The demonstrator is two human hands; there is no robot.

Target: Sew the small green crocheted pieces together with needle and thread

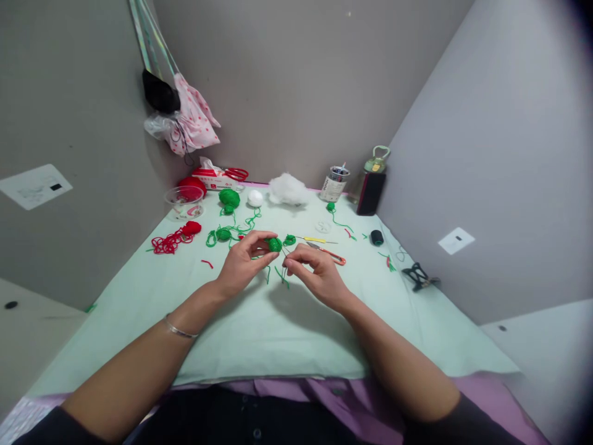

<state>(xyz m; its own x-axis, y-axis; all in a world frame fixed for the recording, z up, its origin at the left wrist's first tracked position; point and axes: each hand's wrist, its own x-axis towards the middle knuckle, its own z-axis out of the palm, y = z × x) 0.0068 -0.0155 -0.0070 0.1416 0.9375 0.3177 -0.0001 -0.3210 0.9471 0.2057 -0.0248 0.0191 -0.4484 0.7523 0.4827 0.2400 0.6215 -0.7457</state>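
Observation:
Above the middle of the table, my left hand [243, 259] pinches a small green crocheted piece [275, 245] between thumb and fingers. My right hand [317, 272] is closed close beside it, its fingertips on a thin dark needle [286, 252], which seems to carry a dark thread. Whether the needle's tip enters the green piece is too small to tell. Just behind lies another small green yarn piece [290, 240]. A yellow-handled crochet hook [315, 239] and orange-handled thread snips [333, 254] lie beyond my right hand. Green yarn ends [282, 278] lie below the hands.
Red yarn [169, 241], a clear tub [184, 204], a green ball [229, 198], a white ball [254, 198] and white stuffing [288, 190] stand left and back. On the right are a can [334, 184], a phone [371, 193], a black spool [377, 237] and a black clip [418, 276].

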